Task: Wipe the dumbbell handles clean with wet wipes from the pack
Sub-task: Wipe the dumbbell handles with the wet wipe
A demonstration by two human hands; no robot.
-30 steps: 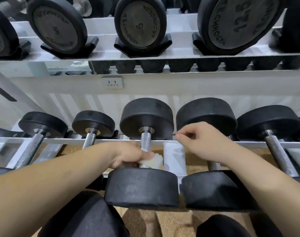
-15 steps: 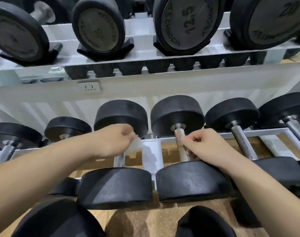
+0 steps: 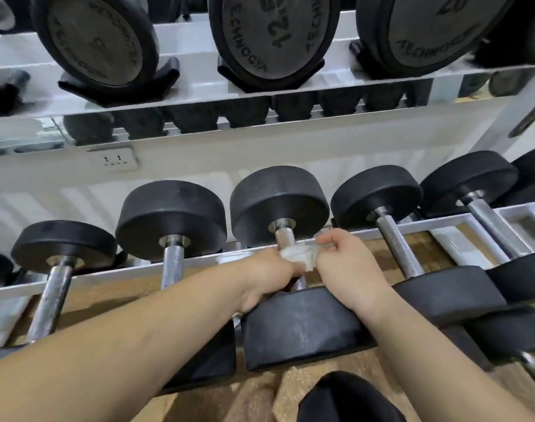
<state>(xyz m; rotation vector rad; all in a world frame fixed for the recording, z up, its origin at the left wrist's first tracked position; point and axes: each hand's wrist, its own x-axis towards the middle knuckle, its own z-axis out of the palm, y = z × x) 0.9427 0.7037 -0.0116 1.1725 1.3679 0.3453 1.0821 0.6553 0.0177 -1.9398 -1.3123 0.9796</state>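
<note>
From over the person's shoulders, both bare forearms reach into the lower tier of a white-painted metal rack (image 3: 443, 222). The middle black rubber-headed dumbbell (image 3: 306, 327) lies there with its knurled steel handle (image 3: 286, 239) pointing away. A crumpled white wet wipe (image 3: 296, 255) is wrapped against that handle, about halfway along it.

The left hand (image 3: 269, 278) has its fingers curled round the handle, gripping the wet wipe from the left. The right hand (image 3: 348, 269) sits just beside it, wrist on the near head, thumb and forefinger pinched on the wipe's right edge.

More black dumbbells (image 3: 171, 217) lie parallel on either side. Larger black ones stamped 12.5 (image 3: 275, 35) stand on the shelf above, and a white wall socket (image 3: 115, 159) shows behind the rack.
</note>
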